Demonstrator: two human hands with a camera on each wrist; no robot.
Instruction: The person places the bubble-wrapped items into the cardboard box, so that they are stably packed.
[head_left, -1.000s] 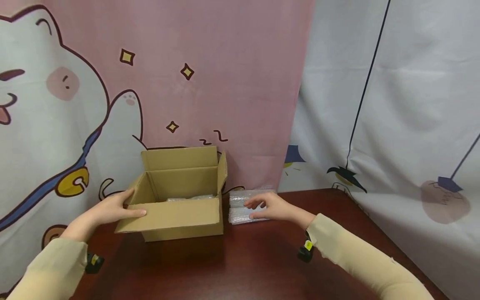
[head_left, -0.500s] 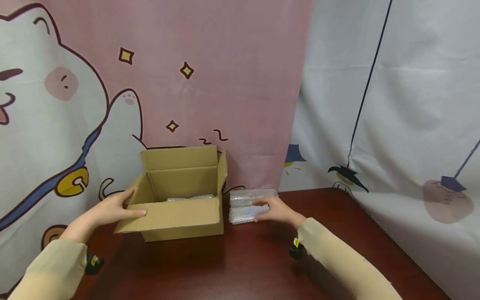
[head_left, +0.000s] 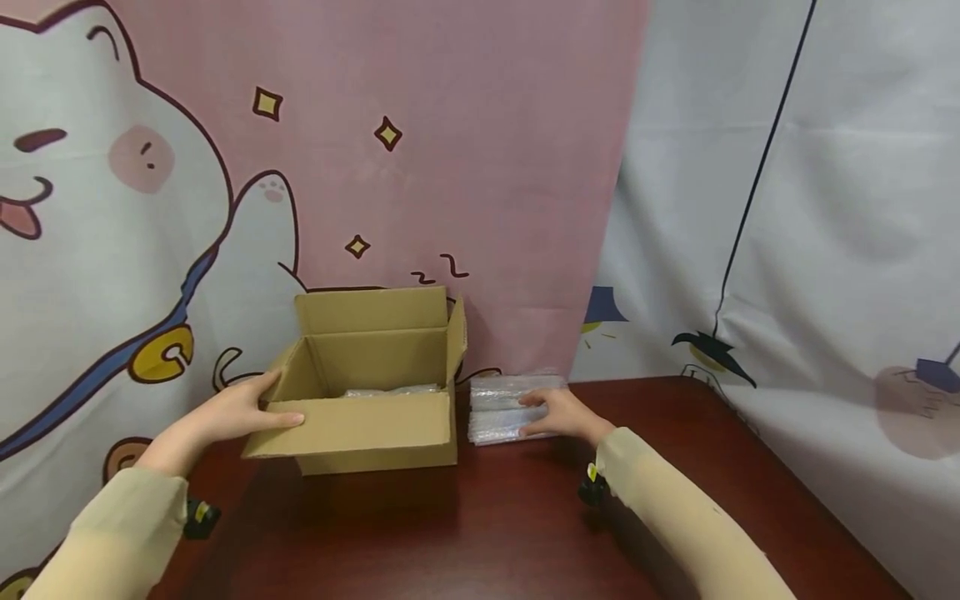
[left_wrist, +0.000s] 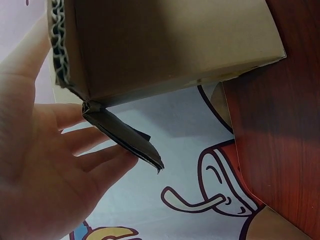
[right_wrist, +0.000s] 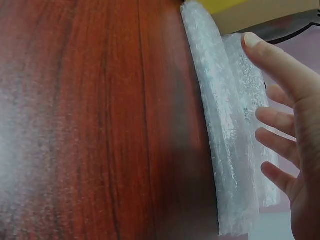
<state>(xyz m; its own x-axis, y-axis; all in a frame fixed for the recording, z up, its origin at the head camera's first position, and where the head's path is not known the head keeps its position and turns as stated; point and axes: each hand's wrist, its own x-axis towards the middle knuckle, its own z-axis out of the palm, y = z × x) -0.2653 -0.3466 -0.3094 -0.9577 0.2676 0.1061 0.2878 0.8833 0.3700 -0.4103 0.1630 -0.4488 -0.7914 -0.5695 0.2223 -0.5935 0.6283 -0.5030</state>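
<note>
Holds the cardboard box (head_left: 378,461) at its near left corner with the left hand (head_left: 232,410), thumb over the front flap (head_left: 367,423), fingers spread behind the side flap (left_wrist: 125,132). Just to the right of the box, on the dark red table (head_left: 525,517): two flattened bubble-wrap pieces (right_wrist: 217,100), side by side, both with the long axis pointing from the box's right wall outward. Over their outer stretch, farther right of the box: the right hand (head_left: 566,414), thumb and fingers wide apart, with no grip to be seen (cannot tell from either view whether any tip touches plastic). Under the thumb, the near piece (head_left: 493,427); toward the fingertips, the far piece (head_left: 495,387). From those fingers, then, wrap directly below and on toward the box, the open gap set across the long axis rather than along it. Much nearer than the left hand, away at the box's opposite side. Inside the box, partly hidden by the front flap, more wrap (head_left: 390,392).
</note>
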